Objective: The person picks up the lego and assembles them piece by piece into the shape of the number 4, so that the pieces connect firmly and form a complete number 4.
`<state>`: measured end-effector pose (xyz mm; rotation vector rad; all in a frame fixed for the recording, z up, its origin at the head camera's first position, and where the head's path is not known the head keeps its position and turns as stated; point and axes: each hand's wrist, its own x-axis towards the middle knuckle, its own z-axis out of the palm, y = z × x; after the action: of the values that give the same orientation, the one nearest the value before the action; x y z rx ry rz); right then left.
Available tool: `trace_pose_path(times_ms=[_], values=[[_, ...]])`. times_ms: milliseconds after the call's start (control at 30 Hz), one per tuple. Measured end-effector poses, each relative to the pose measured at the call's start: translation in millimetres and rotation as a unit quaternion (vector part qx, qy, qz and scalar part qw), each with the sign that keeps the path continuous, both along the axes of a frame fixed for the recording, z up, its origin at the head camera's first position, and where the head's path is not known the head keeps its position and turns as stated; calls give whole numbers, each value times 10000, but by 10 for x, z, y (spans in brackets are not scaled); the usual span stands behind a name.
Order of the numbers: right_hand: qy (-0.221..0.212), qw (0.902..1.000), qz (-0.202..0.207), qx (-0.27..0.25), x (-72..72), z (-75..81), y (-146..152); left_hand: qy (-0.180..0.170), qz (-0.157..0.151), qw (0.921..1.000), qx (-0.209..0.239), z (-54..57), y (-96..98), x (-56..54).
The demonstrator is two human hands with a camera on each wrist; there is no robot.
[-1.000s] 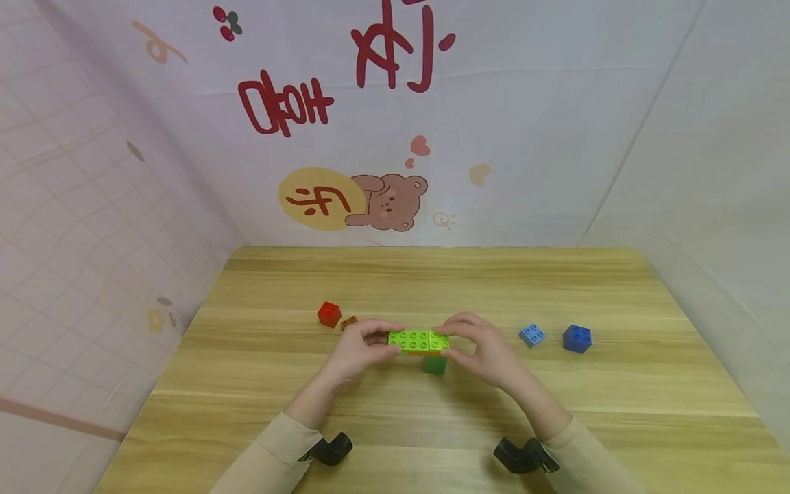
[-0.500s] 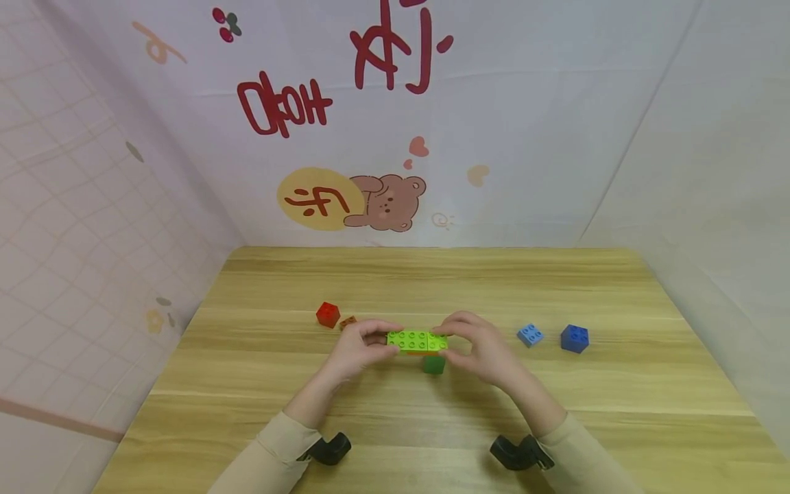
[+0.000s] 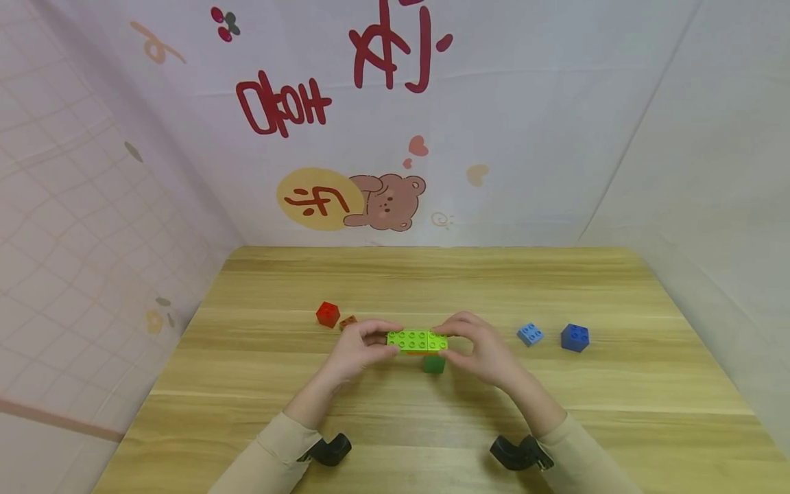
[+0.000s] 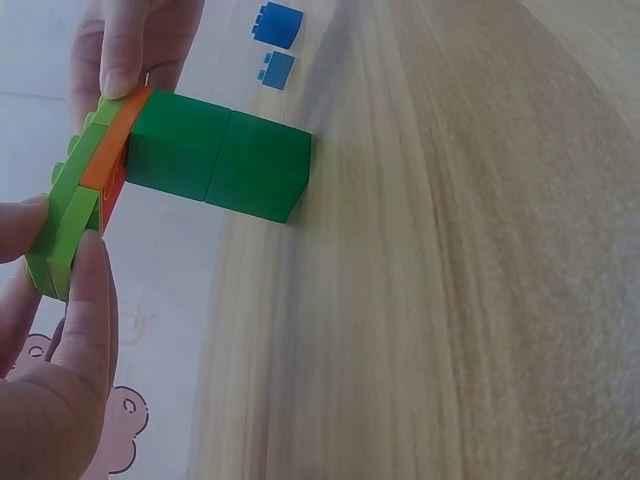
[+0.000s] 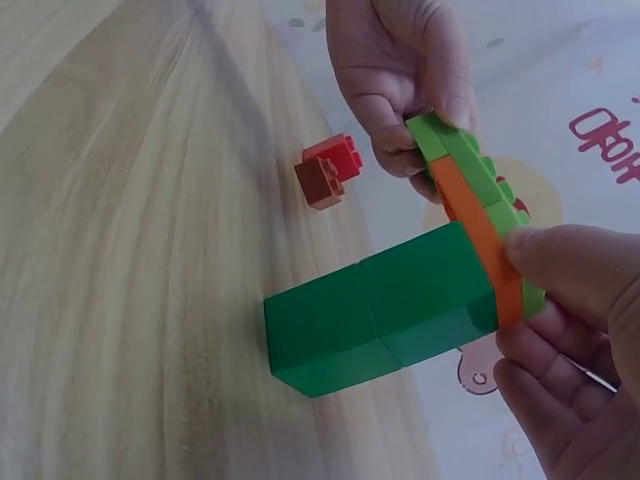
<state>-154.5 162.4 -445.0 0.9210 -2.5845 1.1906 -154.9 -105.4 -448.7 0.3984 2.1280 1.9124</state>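
As the tabletop point(image 3: 382, 418) spreads before you, your left hand point(image 3: 348, 353) and right hand point(image 3: 486, 351) pinch opposite ends of the lime-green brick row point(image 3: 409, 341), centrally above two stacked dark green bricks point(image 5: 430, 290), an orange brick point(image 5: 472, 215) between; rightward lies a dark blue brick point(image 3: 575, 338).

Between the left hand point(image 3: 354, 353) and the right hand point(image 3: 484, 350), a stack point(image 3: 435, 366) stands on the table point(image 3: 382, 425), its top row point(image 3: 409, 341) overhanging leftward. Behind the left hand lie an inner-left brick point(image 3: 348, 322) and, just left of it, an outer-left brick point(image 3: 328, 315). Right of the right hand lie an inner-right brick point(image 3: 531, 335) and, further right, an outer-right brick point(image 3: 575, 337).
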Motion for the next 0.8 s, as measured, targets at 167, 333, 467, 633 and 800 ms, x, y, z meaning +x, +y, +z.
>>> trace_pose_path(times_ms=[167, 333, 467, 633, 800], values=[[-286, 9994, -14, -174, -3, -43, 8, -23, -1, 10000, 28, -18, -8, 3], [-350, 9986, -61, -385, 0, -124, 19, -55, 25, 10000, 58, -22, 4, 8], [-357, 9974, -2, -629, 4, -177, 33, -46, 19, 9999, 91, -25, 19, 8], [-484, 9953, 75, -831, 26, -148, 20, -48, 52, 9997, 218, -60, 5, 9], [-559, 9933, 137, -1003, 13, -202, 32, -30, 108, 9995, 291, -64, -29, 23]])
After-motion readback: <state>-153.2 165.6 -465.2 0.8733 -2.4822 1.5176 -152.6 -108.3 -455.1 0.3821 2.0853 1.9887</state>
